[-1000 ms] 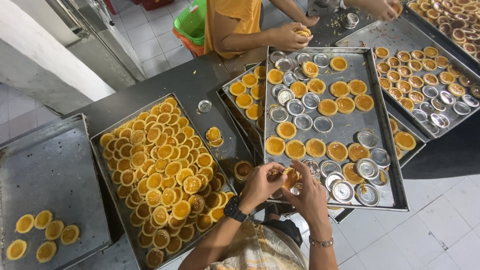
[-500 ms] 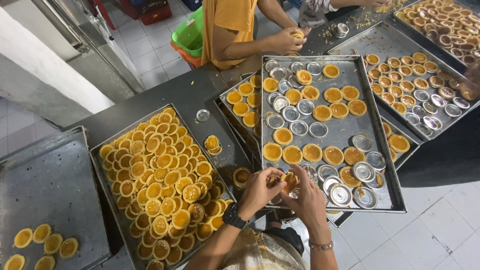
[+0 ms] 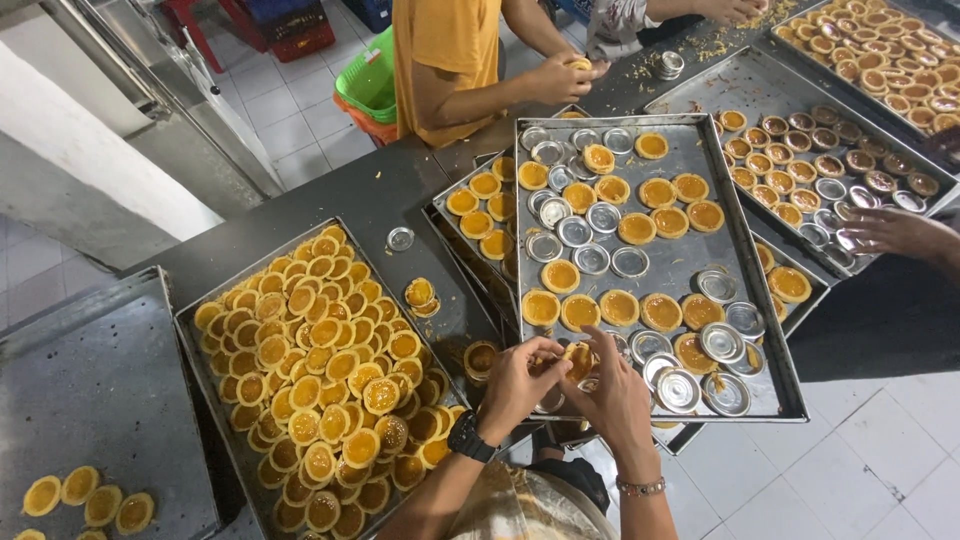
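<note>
My left hand and my right hand meet over the near left corner of a metal tray, both gripping one small orange tart in its tin. The tray carries more baked tarts and several empty round tins. A black watch sits on my left wrist and a bracelet on my right. To the left lies a second tray packed with loose golden tarts out of their tins.
A person in an orange shirt handles a tart across the dark table. Another person's hand reaches in at right near more trays of tarts. A grey tray with a few tarts lies at left. Green basket on the floor.
The view has shifted slightly. My hands stay together at the tray's near corner, working the same tart. A hand has come into view at the right edge.
</note>
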